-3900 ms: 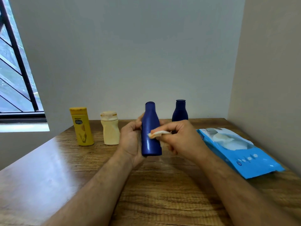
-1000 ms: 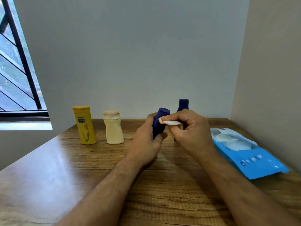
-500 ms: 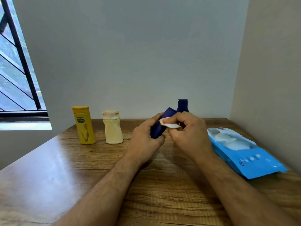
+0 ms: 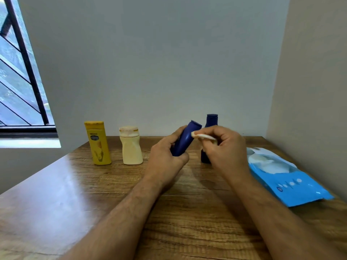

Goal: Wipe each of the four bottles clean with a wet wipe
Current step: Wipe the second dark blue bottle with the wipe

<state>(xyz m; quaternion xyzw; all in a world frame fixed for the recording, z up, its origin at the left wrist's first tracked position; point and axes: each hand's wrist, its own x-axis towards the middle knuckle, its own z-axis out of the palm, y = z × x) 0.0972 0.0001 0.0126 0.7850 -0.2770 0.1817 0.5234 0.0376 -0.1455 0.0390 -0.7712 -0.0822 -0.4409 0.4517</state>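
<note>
A smooth, slender dark blue bottle [image 4: 185, 139] tilts to the right above the wood-grain surface [image 4: 75, 194], cap end up. My left hand [image 4: 165, 158] curls around its lower body. My right hand [image 4: 223, 147] pinches a folded white wet wipe [image 4: 203, 136] against the bottle's neck. Behind it a second blue bottle [image 4: 211, 121] stands upright. A glossy yellow bottle [image 4: 97, 143] and a cream bottle [image 4: 130, 146] stand at left.
</note>
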